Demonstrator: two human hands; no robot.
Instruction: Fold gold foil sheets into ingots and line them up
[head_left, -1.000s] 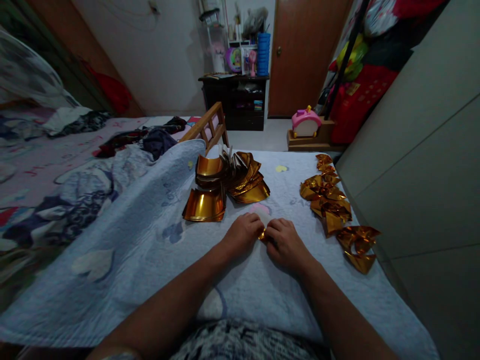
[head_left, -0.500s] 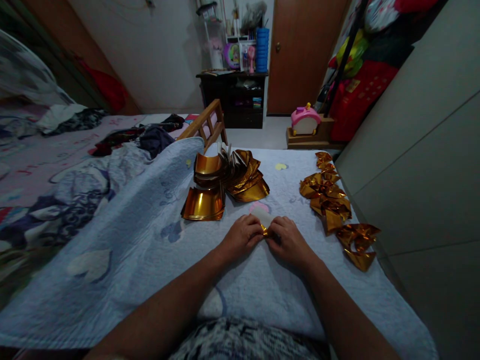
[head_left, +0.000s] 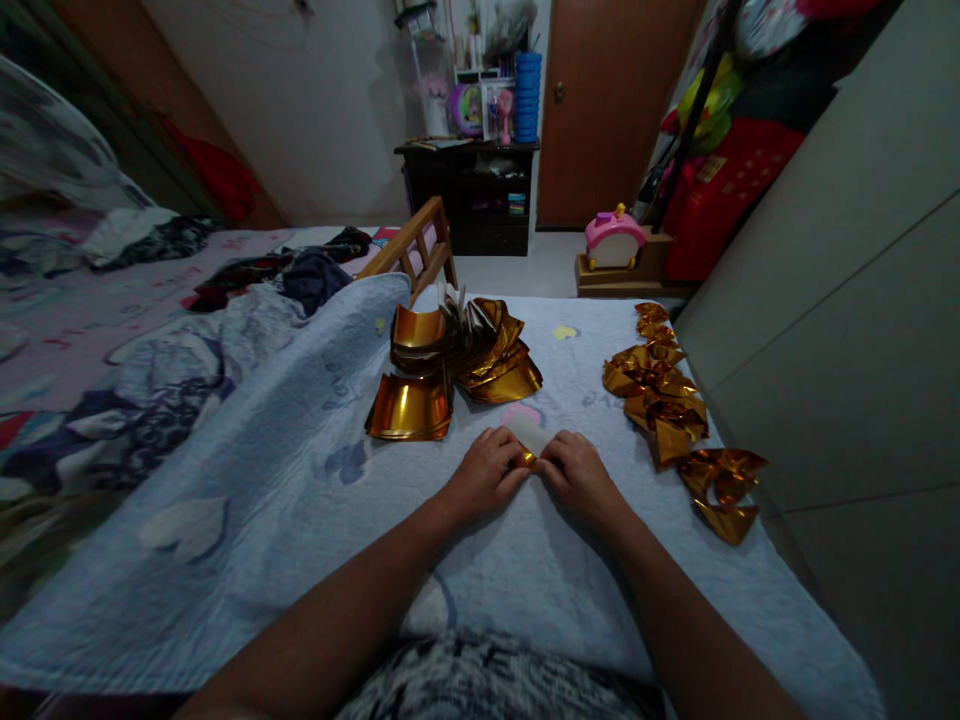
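Note:
Between my two hands lies a sheet of gold foil paper (head_left: 529, 434), its pale back facing up and its near edge folded over to show gold. My left hand (head_left: 491, 468) pinches the left part of that fold. On the other side my right hand (head_left: 574, 467) grips the fold with thumb and fingers. Beyond my left hand, stacks of flat gold foil sheets (head_left: 411, 405) lie fanned on the light blue quilt (head_left: 300, 540). To the right sits a row of folded gold foil pieces (head_left: 664, 405), with one more folded piece (head_left: 724, 490) nearer me.
A wooden bed rail (head_left: 420, 240) stands past the quilt's far left corner. Rumpled clothes and bedding (head_left: 187, 360) cover the left side. A pale cabinet (head_left: 840, 350) borders the right edge. Farther off are a dark shelf (head_left: 469, 200) and a pink toy case (head_left: 613, 240).
Both hands stay on the foil paper with small finger movements at the fold. The gold strip between them looks slightly flatter. The whole view has shifted a little.

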